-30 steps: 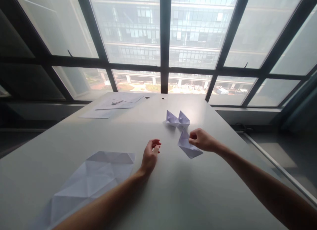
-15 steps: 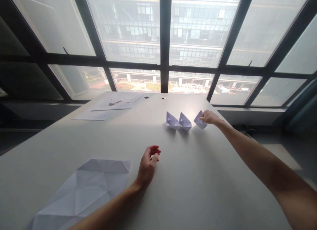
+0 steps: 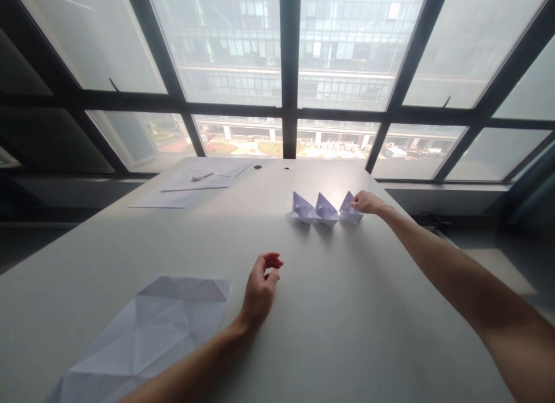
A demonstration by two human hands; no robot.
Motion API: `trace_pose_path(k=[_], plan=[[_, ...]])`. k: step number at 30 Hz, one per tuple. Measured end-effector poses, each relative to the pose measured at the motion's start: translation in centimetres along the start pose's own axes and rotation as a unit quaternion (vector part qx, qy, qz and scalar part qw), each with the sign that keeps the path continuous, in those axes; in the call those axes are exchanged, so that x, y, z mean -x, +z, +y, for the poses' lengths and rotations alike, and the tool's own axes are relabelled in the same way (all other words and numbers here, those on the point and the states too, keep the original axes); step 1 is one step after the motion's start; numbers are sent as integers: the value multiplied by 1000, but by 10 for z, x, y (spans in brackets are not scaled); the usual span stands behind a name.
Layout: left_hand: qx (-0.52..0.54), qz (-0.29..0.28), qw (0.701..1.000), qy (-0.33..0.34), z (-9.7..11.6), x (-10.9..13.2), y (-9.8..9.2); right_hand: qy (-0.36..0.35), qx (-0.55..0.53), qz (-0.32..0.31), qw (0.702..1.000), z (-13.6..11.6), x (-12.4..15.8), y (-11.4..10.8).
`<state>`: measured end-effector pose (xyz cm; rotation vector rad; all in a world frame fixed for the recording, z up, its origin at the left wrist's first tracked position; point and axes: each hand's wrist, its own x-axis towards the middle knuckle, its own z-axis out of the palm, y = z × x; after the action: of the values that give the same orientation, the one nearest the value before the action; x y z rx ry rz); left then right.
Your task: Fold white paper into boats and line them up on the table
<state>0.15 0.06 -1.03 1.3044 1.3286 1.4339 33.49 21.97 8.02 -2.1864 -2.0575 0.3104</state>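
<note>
Three white paper boats stand in a row on the far part of the white table (image 3: 347, 310): a left boat (image 3: 302, 209), a middle boat (image 3: 326, 210) and a right boat (image 3: 348, 210). My right hand (image 3: 367, 203) reaches far out, its fingers pinched on the right boat, which rests on the table against the middle one. My left hand (image 3: 261, 286) rests on the table nearer me, fingers curled loosely with nothing in them. A creased, unfolded sheet of paper (image 3: 145, 333) lies flat to its left.
Flat sheets of paper (image 3: 191, 186) with a white pen (image 3: 202, 175) on top lie at the table's far left. Two small round holes (image 3: 258, 167) sit near the far edge. Beyond the table stand large windows with dark frames (image 3: 289, 73).
My right hand carried the third boat from mid-table out to the far right, then slid it left against the other two. My left hand stayed nearly still.
</note>
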Motion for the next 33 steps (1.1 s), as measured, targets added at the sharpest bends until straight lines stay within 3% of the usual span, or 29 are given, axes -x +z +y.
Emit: trace_pose_path(k=[12,19,23,26,29,31,33], plan=[[25,13,1000,-1,3,-1,5,-9,-92,127,988,16,27,-15],[83,14,996,-39,31,-17,62,-86,-196,184,959,-23,80,7],[231,5,965,-121,69,-34,83,-191,-281,120,933,-63,142,34],[305,-20,945,-112,100,-50,75,-243,-281,56,927,-96,196,58],[287,-58,954,-68,120,-68,47,-341,-266,30,901,-126,239,80],[214,-135,967,-31,122,-75,21,-416,-231,20,879,-142,257,94],[76,-220,972,19,112,-74,-8,-447,-192,4,874,-153,265,105]])
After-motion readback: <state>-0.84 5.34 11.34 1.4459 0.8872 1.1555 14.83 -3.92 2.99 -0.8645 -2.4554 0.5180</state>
